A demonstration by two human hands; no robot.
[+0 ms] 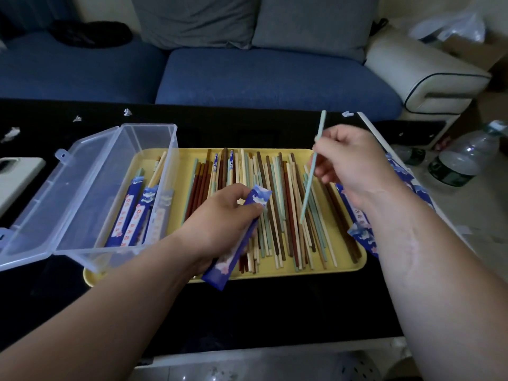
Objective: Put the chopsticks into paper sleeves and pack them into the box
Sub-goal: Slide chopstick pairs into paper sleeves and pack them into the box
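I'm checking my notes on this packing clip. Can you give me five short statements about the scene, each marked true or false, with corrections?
1. The left hand holds a blue paper sleeve. True.
2. The right hand pinches a brown chopstick. False: it pinches a mint-green chopstick.
3. The clear box has its lid shut. False: the lid is swung open.
4. Sleeved chopsticks already lie in the box. True.
5. Loose chopsticks lie on a yellow tray. True.
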